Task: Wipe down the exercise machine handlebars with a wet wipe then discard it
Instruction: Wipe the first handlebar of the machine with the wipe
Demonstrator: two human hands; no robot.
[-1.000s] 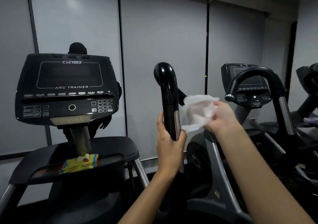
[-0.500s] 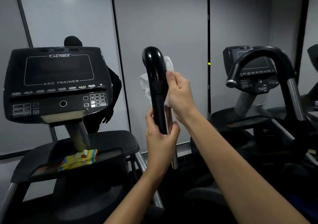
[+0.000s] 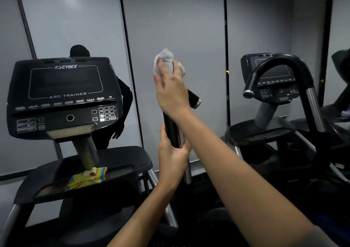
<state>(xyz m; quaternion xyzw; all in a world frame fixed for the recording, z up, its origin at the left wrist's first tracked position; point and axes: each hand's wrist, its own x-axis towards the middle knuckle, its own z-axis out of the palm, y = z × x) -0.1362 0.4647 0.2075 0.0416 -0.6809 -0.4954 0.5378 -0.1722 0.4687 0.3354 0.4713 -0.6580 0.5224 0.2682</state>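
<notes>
At the handlebar's [image 3: 171,129] top bend, your right hand [image 3: 171,93] is pressing the wet wipe [image 3: 164,57] around it, your left hand [image 3: 173,155] is gripping the shaft below.

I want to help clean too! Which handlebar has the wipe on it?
The middle handlebar, held low by the left hand; the right hand presses the wipe over its top. The right-side handlebar is bare.
</notes>
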